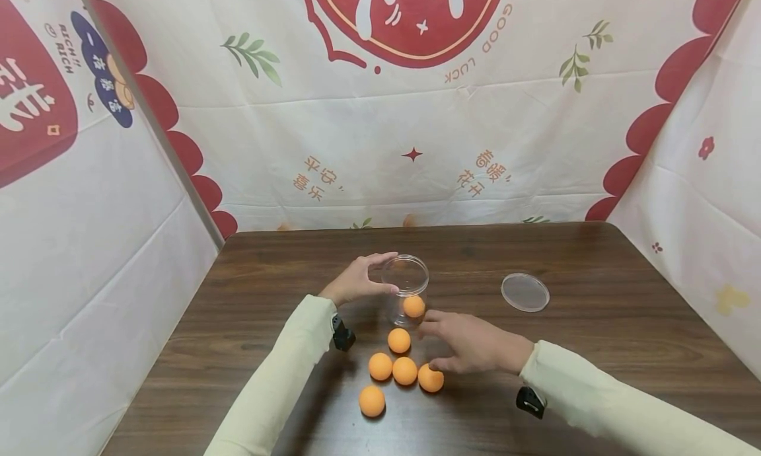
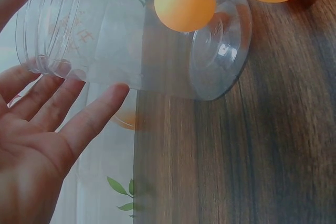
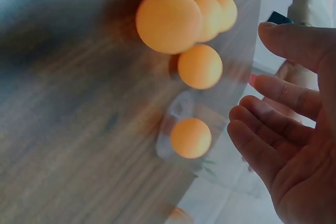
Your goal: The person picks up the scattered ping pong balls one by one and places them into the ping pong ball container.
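Note:
My left hand (image 1: pixel 359 279) grips a clear plastic jar (image 1: pixel 406 275) near its open rim, thumb on the near side and fingers on the far side. The jar stands upright on the table, and an orange ball (image 1: pixel 413 306) shows inside its lower part. Nothing is held in my right hand (image 1: pixel 472 342), which hovers right of the jar with its fingers apart and loosely bent. Below that hand, an orange ball (image 1: pixel 431 378) is partly covered by the thumb in the head view. More orange balls (image 1: pixel 405 371) lie in front of the jar, several in a loose cluster.
A clear round lid (image 1: pixel 526 292) lies flat on the dark wooden table (image 1: pixel 267 264), right of the jar. Printed white cloth (image 1: pixel 416 119) hangs behind the table's far edge and along both sides. Another orange ball (image 1: pixel 372 401) sits nearest the front.

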The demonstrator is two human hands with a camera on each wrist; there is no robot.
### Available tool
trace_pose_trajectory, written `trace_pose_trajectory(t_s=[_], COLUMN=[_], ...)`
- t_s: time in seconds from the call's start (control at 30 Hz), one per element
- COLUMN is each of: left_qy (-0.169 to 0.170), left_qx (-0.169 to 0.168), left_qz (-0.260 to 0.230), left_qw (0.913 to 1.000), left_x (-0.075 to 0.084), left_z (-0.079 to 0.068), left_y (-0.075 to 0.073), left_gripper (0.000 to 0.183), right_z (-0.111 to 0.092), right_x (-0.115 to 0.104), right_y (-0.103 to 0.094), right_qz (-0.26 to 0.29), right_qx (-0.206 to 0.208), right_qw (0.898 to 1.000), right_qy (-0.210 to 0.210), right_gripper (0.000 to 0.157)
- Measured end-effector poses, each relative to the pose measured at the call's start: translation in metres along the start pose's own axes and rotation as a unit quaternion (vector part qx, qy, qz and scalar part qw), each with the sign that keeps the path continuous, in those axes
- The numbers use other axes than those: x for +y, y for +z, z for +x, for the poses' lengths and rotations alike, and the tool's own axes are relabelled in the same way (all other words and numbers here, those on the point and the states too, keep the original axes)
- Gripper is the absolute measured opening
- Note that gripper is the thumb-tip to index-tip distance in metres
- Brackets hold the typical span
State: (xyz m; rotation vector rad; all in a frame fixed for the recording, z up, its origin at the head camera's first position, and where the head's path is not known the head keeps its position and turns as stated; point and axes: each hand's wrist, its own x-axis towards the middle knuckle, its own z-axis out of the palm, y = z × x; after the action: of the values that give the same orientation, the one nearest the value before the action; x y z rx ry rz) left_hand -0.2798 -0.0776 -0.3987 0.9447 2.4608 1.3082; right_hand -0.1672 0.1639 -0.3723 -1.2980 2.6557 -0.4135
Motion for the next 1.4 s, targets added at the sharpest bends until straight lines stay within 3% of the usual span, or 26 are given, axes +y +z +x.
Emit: trace_pose_trajectory(t_s=[0.4, 0.63, 0.83, 1.1, 1.4], left_qy=[0.006, 0.007, 0.004, 0.006, 0.009], left_qx=[-0.005, -0.008, -0.001, -0.004, -0.008], left_qz=[-0.013, -0.014, -0.009, -0.018, -0.019], left_qw=[0.9999, 0.9998, 0.9999, 0.9998, 0.9997], left_x=[-0.001, 0.002, -0.001, -0.001, -0.003], left_z=[-0.002, -0.003, 0.0, 0.001, 0.0], left_y=[0.001, 0.0, 0.001, 0.001, -0.001], left_gripper=[0.073, 0.072, 0.073, 0.074, 0.074], right_z=[-0.002, -0.003, -0.004, -0.006, -0.008], right_x=[-0.003, -0.004, -0.004, -0.006, -0.004], right_y=[0.022, 0.036, 0.042, 0.048, 0.054], right_qz=[0.025, 0.004, 0.008, 0.026, 0.001], right_qx=[-0.042, -0.053, -0.06, -0.074, -0.069], right_qw=[0.999, 0.998, 0.998, 0.997, 0.998], right_qy=[0.017, 0.013, 0.013, 0.016, -0.005], right_gripper=[0.031, 0.032, 0.036, 0.028, 0.028])
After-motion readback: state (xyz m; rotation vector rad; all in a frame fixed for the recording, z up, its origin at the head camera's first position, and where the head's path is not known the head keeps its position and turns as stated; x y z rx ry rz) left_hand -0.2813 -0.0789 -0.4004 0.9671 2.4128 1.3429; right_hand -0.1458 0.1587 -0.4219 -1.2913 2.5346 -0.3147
